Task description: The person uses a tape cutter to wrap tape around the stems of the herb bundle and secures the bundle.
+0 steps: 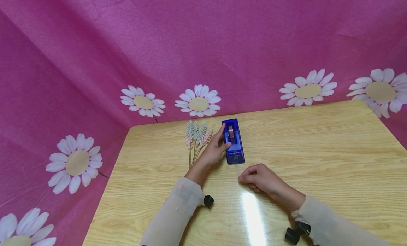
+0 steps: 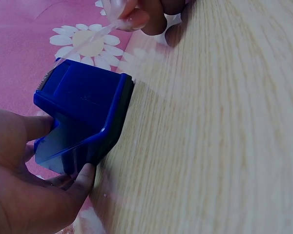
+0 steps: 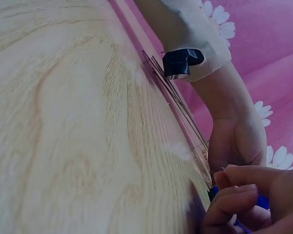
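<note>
A blue tape dispenser (image 1: 236, 148) lies on the wooden table, a tape roll (image 1: 231, 132) in its far part. My left hand (image 1: 214, 150) grips its left side, thumb near the middle and fingers toward the far end. In the left wrist view, a clear strip of tape (image 2: 83, 46) stretches from the dispenser's toothed cutter (image 2: 43, 81) to my right hand (image 2: 154, 17). Thumb and forefinger of that hand pinch the tape's end, just in front of the dispenser. The right wrist view shows the dispenser mostly hidden behind the hands.
Left of the dispenser lie several knitted-looking flower stems (image 1: 195, 136), grey-green and pink, partly behind my left forearm. A pink cloth with daisies (image 1: 222, 55) hangs along the table's back and left edges. Light glares off the wooden table (image 1: 318, 150) near the front.
</note>
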### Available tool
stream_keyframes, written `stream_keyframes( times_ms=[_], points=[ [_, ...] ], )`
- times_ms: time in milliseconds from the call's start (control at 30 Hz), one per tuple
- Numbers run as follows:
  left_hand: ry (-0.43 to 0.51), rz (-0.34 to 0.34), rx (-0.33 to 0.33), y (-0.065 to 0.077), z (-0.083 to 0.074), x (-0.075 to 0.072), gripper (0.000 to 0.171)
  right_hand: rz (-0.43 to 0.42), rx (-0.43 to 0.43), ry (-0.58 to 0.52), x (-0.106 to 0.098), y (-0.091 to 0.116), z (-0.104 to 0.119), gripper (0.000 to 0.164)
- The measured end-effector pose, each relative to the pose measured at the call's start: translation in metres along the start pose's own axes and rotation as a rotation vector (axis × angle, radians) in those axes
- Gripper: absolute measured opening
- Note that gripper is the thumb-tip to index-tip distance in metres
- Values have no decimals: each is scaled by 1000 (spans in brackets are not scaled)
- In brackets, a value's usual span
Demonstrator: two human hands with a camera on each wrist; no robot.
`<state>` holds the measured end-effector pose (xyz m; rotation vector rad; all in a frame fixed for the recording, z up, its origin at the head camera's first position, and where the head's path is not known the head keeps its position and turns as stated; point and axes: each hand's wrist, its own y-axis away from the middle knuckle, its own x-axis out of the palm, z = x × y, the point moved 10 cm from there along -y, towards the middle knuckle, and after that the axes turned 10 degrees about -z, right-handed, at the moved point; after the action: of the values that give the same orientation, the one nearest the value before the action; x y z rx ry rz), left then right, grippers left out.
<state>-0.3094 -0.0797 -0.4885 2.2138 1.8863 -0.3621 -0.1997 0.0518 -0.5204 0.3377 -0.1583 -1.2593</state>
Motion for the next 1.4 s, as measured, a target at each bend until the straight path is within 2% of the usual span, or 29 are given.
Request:
stream_keyframes(
  times_ms=[433, 700, 867, 1033, 1200, 1400],
  points=[
    [-12, 1, -23, 0, 3, -1, 76, 108, -56, 78, 9, 7, 3, 18],
    [-9, 2, -15, 1, 1, 0, 77, 129, -60, 93, 5, 8, 7, 19],
    [-1, -4, -18, 1, 1, 0, 77, 77, -52, 77, -6, 3, 10, 24],
    [-2, -1, -16, 1, 1, 0, 77, -8, -44, 10, -19, -5, 14, 27],
    [8, 4, -4, 0, 1, 1, 77, -77, -86, -71, -29, -13, 21, 28],
    [3, -2, -18, 1, 2, -1, 77, -168, -124, -93, -41, -26, 23, 37]
  ],
)
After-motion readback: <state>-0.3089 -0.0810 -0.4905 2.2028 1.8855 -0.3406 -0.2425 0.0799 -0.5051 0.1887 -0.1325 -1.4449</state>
